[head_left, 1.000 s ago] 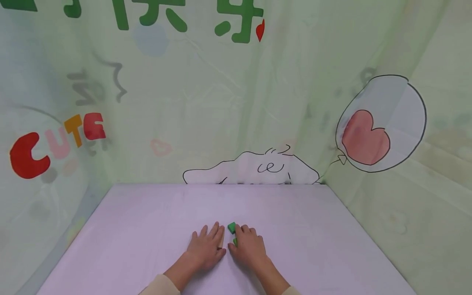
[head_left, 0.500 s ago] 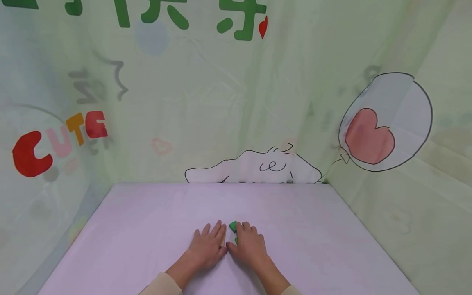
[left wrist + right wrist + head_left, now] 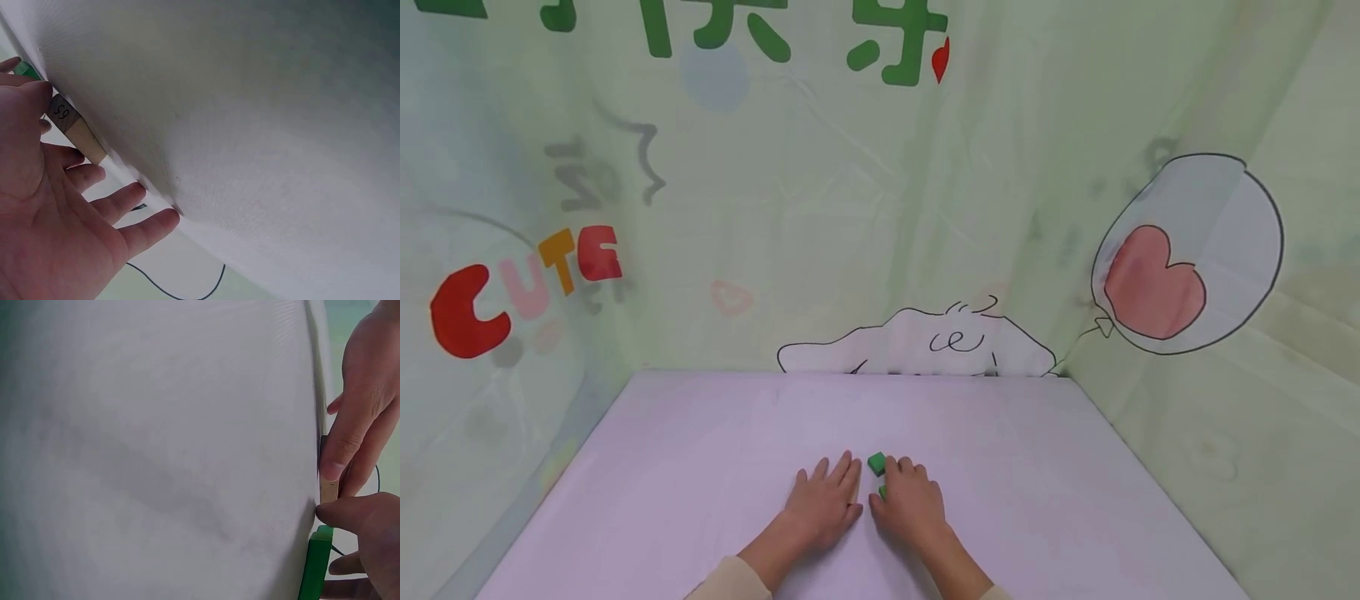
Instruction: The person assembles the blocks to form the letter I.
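On the table [image 3: 737, 433] my left hand [image 3: 823, 504] lies with its fingers straight and spread. A small wooden block [image 3: 84, 137], with a dark end bearing a number, sits beside its thumb and index finger. My right hand [image 3: 913, 504] is close to its right, with thumb and fingers curled about a green block [image 3: 314, 569]. Green also shows beyond its index fingertip and between thumb and index in the head view; the rest is hidden by the hand. In the right wrist view the right thumb is right at the wooden block's end.
A pale curtain [image 3: 850, 208] with printed letters and drawings hangs behind and at both sides of the table. On the right it shows a balloon drawing [image 3: 1187, 250]. A thin dark cord-like line [image 3: 178, 294] shows past the hand.
Both hands hold nearly the same place. The right thumb shifts slightly towards the left hand, then back away from it. The head view shifts slightly.
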The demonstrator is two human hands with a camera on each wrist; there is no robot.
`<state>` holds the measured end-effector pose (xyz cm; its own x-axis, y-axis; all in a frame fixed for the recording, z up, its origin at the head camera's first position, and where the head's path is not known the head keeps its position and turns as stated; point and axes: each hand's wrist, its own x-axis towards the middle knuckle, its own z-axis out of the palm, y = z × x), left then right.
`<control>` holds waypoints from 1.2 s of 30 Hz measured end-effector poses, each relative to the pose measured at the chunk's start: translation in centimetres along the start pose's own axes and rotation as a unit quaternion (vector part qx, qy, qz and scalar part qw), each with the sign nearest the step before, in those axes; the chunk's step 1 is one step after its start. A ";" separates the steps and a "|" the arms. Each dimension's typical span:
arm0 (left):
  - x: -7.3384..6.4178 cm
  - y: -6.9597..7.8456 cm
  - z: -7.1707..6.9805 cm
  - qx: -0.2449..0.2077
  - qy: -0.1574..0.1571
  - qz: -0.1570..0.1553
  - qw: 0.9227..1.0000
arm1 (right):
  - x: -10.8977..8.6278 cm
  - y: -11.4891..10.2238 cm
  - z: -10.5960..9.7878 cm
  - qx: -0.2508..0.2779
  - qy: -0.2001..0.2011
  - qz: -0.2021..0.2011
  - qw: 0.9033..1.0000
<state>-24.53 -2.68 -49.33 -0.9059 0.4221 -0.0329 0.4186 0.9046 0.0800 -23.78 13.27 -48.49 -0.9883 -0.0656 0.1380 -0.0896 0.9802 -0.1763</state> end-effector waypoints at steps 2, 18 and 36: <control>0.0 0.1 -0.2 -0.001 -0.004 -0.002 1.000 | 0.0 0.0 -0.1 -0.002 0.000 0.005 1.000; 0.3 0.0 0.3 0.003 -0.014 -0.005 1.000 | 0.0 0.4 0.0 0.012 0.009 0.002 1.000; 0.2 0.3 -0.2 0.016 -0.010 -0.002 1.000 | -0.7 0.4 -1.2 0.009 -0.049 -0.010 0.999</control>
<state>-24.55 -2.34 -49.15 -0.9063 0.4194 -0.0528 0.4172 0.9075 0.0488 -22.99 13.98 -47.45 -0.9936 -0.1035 0.0450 -0.1103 0.9750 -0.1930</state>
